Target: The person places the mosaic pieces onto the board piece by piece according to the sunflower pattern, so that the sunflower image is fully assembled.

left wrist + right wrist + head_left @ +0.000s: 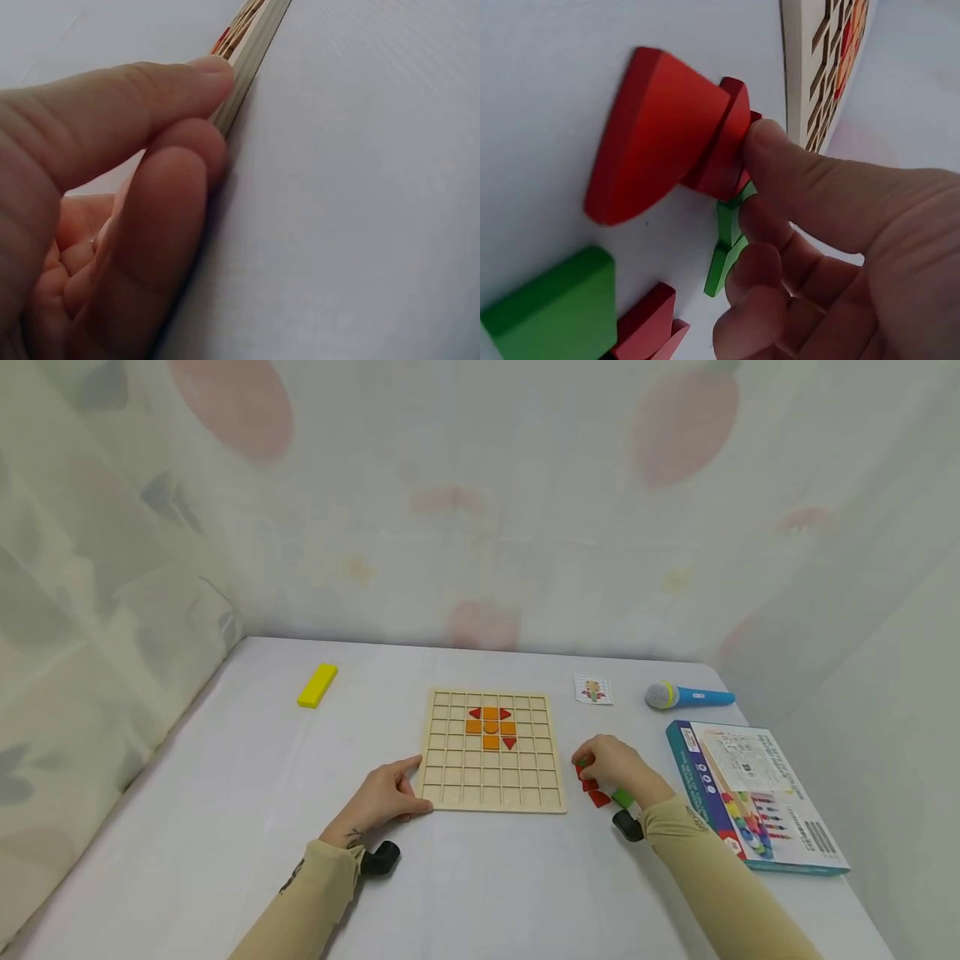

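A square pale wooden grid board [498, 781] lies on the table. Orange squares [491, 742] and several red triangles [510, 743] sit in its upper cells. At its lower left corner, my left hand [381, 795] pinches the board's edge [251, 75] between thumb and fingers. My right hand [611, 766] is low over loose pieces right of the board. Its thumb touches a red piece [718, 154], and its curled fingers are beside green pieces [718, 266]. Whether it grips one is hidden. Nearer the wrist lie a red curved piece [656, 139] and a green piece [555, 311].
A small picture card [592, 690] lies beyond the right hand. Farther right are a blue toy microphone [690, 696] and a flat printed box [757, 797]. A yellow block [317, 685] is at the back left. Curtains hang behind the table.
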